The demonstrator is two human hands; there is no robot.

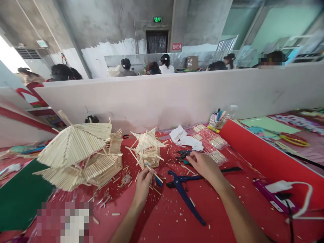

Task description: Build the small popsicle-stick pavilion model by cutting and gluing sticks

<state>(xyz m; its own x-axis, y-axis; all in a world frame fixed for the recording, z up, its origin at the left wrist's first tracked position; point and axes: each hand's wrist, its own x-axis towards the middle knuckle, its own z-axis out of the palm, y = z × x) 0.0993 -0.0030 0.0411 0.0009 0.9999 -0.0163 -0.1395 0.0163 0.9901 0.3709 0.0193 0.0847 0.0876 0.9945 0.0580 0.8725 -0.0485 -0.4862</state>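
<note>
Fig.: bench scene, head view. The red table is backed by a white partition; other people are seen beyond it.

At L., a large stick-built house is stood beside a green board.

At ctr., a small stick model is set upright on the table, just R. of the large one.

Blue cutters are laid flat in front of the model, betw. the two forearms, w/ loose offcuts scattered around.

Clear packs of sticks and a white tissue are placed behind the hands; a pen cup is stood against the partition.

The right hand is held palm-down, fingertips over a dark small item; whether anything is gripped cannot be told.

The left hand is pinched closed on a thin stick, which is held tilted, its far end at the base of the small model.
</note>
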